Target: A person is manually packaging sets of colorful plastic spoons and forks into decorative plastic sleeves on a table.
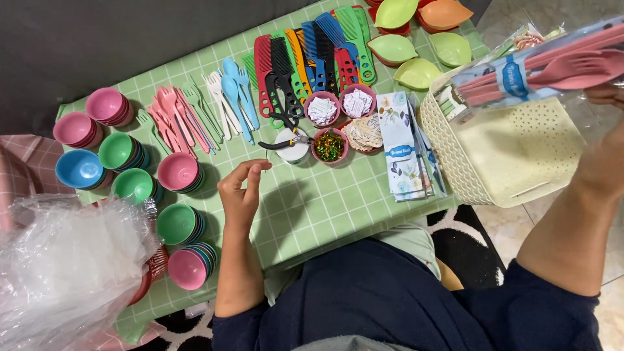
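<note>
Stacked bowls (179, 171), loose cutlery (195, 117) and combs (312, 55) are already laid out on the table (312, 201), while a wrapped pack of pink cutlery (539, 68) is held at upper right over the basket (507, 153) by the right hand (608, 97), whose fingers are mostly cut off, and the left hand (242, 192) is kept loosely released at centre.

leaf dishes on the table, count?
5, all at the table's far right corner: three light green, another green, one orange. More may sit beneath.

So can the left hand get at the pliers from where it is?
Probably yes: the left hand hovers open over bare tablecloth, and the pliers lie just beyond its fingertips with nothing between.
</note>
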